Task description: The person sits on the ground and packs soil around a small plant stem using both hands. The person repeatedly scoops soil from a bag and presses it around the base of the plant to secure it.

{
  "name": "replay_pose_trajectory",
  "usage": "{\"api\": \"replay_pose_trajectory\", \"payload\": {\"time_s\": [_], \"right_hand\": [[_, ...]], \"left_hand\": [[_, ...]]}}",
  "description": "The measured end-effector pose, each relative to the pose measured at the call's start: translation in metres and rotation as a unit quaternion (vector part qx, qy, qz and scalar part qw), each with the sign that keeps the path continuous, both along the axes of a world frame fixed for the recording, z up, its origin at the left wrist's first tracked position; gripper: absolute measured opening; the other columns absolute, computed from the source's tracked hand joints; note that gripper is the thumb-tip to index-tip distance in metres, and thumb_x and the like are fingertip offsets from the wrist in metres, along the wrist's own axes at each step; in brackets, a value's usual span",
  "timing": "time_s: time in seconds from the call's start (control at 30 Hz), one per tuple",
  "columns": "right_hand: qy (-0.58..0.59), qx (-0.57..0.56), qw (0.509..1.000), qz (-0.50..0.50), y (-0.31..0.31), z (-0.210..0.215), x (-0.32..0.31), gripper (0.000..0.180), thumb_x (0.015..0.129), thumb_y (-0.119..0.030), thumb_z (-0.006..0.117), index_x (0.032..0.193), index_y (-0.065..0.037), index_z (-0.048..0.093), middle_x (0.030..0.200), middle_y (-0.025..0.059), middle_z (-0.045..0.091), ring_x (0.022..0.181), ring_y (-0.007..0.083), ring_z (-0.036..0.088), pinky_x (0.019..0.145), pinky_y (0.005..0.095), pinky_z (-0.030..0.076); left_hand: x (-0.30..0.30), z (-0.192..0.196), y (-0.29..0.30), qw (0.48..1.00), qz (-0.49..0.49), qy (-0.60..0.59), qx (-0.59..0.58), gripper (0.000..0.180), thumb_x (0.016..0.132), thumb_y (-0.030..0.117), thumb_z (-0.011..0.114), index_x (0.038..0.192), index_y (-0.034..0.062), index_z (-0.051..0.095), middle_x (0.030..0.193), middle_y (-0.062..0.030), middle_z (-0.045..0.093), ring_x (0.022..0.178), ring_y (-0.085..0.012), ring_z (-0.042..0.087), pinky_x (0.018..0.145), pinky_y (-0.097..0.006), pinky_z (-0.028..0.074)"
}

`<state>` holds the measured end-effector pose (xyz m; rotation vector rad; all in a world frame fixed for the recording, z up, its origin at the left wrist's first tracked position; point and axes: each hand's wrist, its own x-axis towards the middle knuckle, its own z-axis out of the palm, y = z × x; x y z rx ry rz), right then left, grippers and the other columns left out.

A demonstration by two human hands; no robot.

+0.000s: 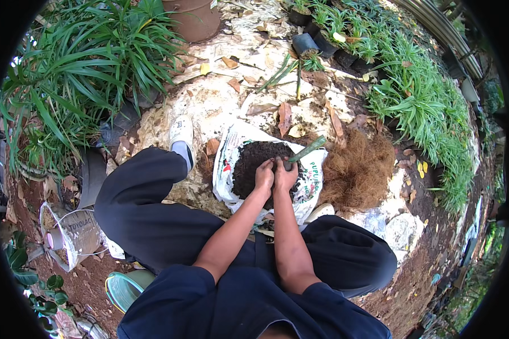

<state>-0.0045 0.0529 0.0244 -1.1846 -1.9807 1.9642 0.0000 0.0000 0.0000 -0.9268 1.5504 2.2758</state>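
A white printed sack (223, 169), opened out, lies between my legs with a heap of dark soil (249, 164) in it. Both my hands are together over the soil, fingertips close to each other. A thick green plant cutting (308, 148) slants up to the right from the fingers of my right hand (287, 175), which is closed around its lower end. My left hand (264, 177) is closed right beside it, fingers curled at the soil; what they grip, if anything, is hidden. Soil darkens the fingers of both hands.
Brown coconut fibre (359, 169) is piled right of the sack. Loose green cuttings (280, 74) and dry leaves lie beyond. Leafy plants (96, 62) grow at left, more potted plants (418, 107) at right. A white bucket (76, 234) and a green bucket (124, 288) are at lower left.
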Motion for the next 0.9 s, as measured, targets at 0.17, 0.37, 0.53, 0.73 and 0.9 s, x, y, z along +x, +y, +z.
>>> {"api": "replay_pose_trajectory", "payload": {"time_s": [0.17, 0.37, 0.53, 0.73, 0.9], "right_hand": [[0.022, -0.113, 0.992, 0.051, 0.002, 0.022, -0.002, 0.043, 0.071, -0.018, 0.078, 0.108, -0.002, 0.063, 0.099, 0.0077, 0.063, 0.086, 0.0172, 0.059, 0.081, 0.0306, 0.047], [-0.004, -0.024, 0.998, -0.054, 0.01, 0.009, -0.012, 0.044, 0.069, -0.018, 0.08, 0.106, -0.003, 0.06, 0.1, 0.0091, 0.06, 0.086, 0.0199, 0.058, 0.081, 0.0326, 0.048], [0.026, -0.039, 0.993, -0.105, 0.014, 0.001, -0.011, 0.048, 0.073, -0.018, 0.078, 0.11, 0.001, 0.056, 0.099, 0.0101, 0.059, 0.082, 0.0202, 0.058, 0.077, 0.0326, 0.049], [0.038, -0.074, 0.99, -0.112, 0.017, 0.005, -0.012, 0.045, 0.074, -0.018, 0.078, 0.109, -0.001, 0.055, 0.095, 0.0088, 0.058, 0.077, 0.0189, 0.058, 0.071, 0.0323, 0.05], [0.032, -0.094, 0.99, -0.098, 0.011, 0.009, -0.014, 0.035, 0.076, -0.018, 0.077, 0.103, -0.006, 0.058, 0.092, 0.0065, 0.061, 0.079, 0.0182, 0.06, 0.072, 0.0318, 0.05]], "left_hand": [[-0.009, 0.004, -0.009, 0.99, 0.024, -0.043, 0.132, 0.037, 0.1, 0.028, 0.043, 0.114, 0.0027, 0.066, 0.113, -0.011, 0.065, 0.099, -0.0216, 0.062, 0.089, -0.035, 0.049], [-0.018, -0.006, -0.022, 0.987, -0.075, 0.069, -0.125, 0.029, 0.089, 0.013, 0.052, 0.114, 0.0045, 0.064, 0.115, -0.0159, 0.064, 0.111, -0.0274, 0.059, 0.1, -0.036, 0.043], [-0.01, -0.005, -0.024, 0.837, -0.289, 0.118, -0.449, 0.064, 0.072, 0.001, 0.064, 0.133, 0.0128, 0.05, 0.144, -0.0161, 0.042, 0.132, -0.0378, 0.039, 0.109, -0.045, 0.036], [0.014, 0.004, -0.012, 0.723, -0.412, 0.125, -0.54, 0.06, 0.074, 0.007, 0.074, 0.13, 0.0109, 0.052, 0.148, -0.0127, 0.035, 0.128, -0.0391, 0.041, 0.1, -0.045, 0.046], [0.022, -0.014, -0.02, 0.767, -0.35, 0.185, -0.505, 0.043, 0.074, 0.003, 0.071, 0.115, 0.006, 0.06, 0.136, -0.0155, 0.045, 0.118, -0.0379, 0.049, 0.093, -0.045, 0.049]]}}
